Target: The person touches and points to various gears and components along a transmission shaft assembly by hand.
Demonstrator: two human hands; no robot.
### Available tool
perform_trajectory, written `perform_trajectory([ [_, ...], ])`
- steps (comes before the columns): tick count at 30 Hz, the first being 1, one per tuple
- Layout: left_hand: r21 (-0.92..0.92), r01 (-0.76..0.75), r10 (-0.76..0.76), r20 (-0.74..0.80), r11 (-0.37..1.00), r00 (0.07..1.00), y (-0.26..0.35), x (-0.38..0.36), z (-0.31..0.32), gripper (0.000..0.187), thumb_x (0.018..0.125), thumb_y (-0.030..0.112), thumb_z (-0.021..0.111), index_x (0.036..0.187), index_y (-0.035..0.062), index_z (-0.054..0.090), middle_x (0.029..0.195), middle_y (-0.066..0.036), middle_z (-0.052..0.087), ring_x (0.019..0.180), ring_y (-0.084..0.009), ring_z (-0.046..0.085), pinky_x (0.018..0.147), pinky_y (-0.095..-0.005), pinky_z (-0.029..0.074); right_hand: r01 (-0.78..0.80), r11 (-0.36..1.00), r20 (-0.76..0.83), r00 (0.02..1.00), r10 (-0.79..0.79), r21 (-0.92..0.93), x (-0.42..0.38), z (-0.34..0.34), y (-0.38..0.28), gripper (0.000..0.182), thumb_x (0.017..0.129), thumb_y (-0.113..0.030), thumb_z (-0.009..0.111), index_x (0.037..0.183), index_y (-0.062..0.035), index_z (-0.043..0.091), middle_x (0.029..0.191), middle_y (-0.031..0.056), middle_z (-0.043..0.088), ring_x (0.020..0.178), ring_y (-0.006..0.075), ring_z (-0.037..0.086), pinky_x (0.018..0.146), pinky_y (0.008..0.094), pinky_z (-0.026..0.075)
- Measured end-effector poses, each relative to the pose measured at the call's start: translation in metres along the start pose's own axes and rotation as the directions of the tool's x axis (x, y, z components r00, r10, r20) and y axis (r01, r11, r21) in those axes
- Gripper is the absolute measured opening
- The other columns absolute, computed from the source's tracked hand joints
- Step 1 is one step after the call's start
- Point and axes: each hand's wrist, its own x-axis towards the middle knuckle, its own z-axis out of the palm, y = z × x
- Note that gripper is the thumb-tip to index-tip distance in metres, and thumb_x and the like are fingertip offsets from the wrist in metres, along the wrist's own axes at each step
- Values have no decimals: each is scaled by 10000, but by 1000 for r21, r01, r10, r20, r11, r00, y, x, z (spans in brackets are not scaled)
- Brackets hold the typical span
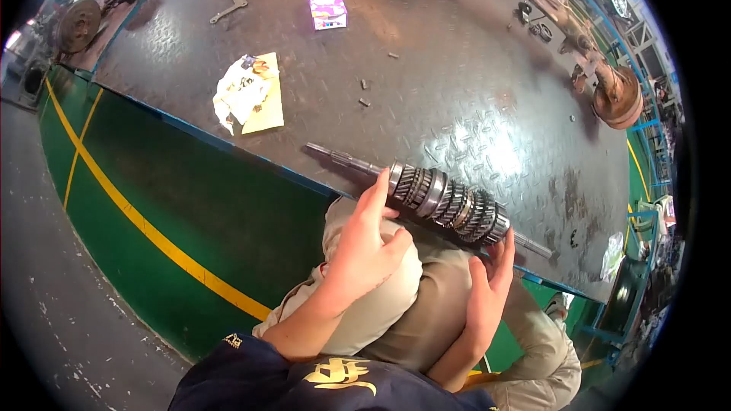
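Note:
A long metal shaft with a stack of gears (449, 202) lies at the near edge of the dark metal table (297, 91). My left hand (373, 240) is at the left end of the gear stack, its index finger against the end gear and its thumb apart. At the right end of the stack, my right hand (491, 278) touches the last gear with its fingertips, thumb held away. Neither hand is wrapped round the shaft. The shaft's thin ends stick out past both hands.
Crumpled paper (244, 95) on a yellow sheet lies left of the shaft. Farther back are a purple box (327, 7) and a metal lever (231, 7). Small pins (364, 84) lie mid-table. A rusty axle (609, 87) and a plastic bag (612, 257) are at the right.

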Motion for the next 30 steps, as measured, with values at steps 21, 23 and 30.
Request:
perform_trajectory([
  [21, -11, 41, -42, -64, 999, 997, -1, 4, 1, 745, 779, 3, 590, 1487, -12, 359, 1227, -178, 601, 1009, -222, 660, 899, -323, 484, -27, 1000, -10, 1000, 27, 12, 0, 0, -4, 781, 851, -4, 583, 1540, 7, 216, 1432, 198, 448, 1286, 257, 450, 1094, 365, 334],
  [23, -25, 46, -47, -58, 999, 997, -1, 3, 1, 741, 781, 1, 586, 1487, -16, 358, 1230, -177, 600, 1013, -222, 659, 900, -325, 483, 1, 1000, -17, 1000, -1, 4, 0, 1, -4, 775, 850, -13, 585, 1534, 22, 223, 1415, 200, 462, 1280, 258, 455, 1093, 367, 336],
  [30, -27, 24, -25, -58, 999, 998, 0, 3, 2, 739, 784, -9, 570, 1488, -26, 347, 1248, -177, 594, 1019, -220, 651, 909, -325, 478, -39, 999, 8, 999, 38, 11, 1, -1, -4, 783, 848, -4, 585, 1532, 38, 204, 1421, 207, 463, 1273, 254, 471, 1093, 357, 337],
])
